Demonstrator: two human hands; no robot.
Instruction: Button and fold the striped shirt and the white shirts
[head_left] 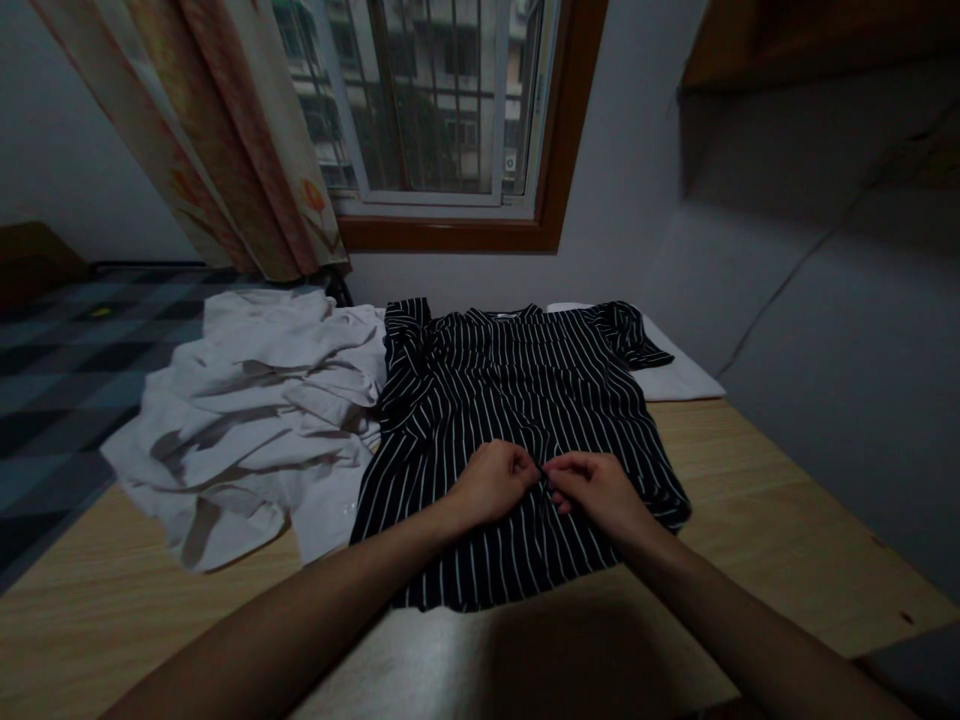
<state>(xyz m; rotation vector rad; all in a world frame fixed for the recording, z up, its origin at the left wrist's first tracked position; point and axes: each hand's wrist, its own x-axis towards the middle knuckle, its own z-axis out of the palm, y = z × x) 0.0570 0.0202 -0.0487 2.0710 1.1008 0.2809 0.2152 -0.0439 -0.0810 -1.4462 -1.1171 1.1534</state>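
A black shirt with thin white stripes (480,400) lies spread on the wooden table, its collar toward the window and its short sleeves out to the sides. Over the lower middle of it, my left hand (496,480) is closed, pinching the fabric near the front centre. My right hand (592,488) pinches the cloth just beside it, with thumb and forefinger together. The fingertips of both hands almost meet. Whatever small part of the shirt sits between them is too dark to make out.
A heap of crumpled white clothing (255,410) lies left of the shirt. Folded white cloth (679,365) rests at the back right, partly under the shirt. The wooden table (772,530) borders a wall on the right. A checked bed (67,350) is at the left, below a curtain (225,130).
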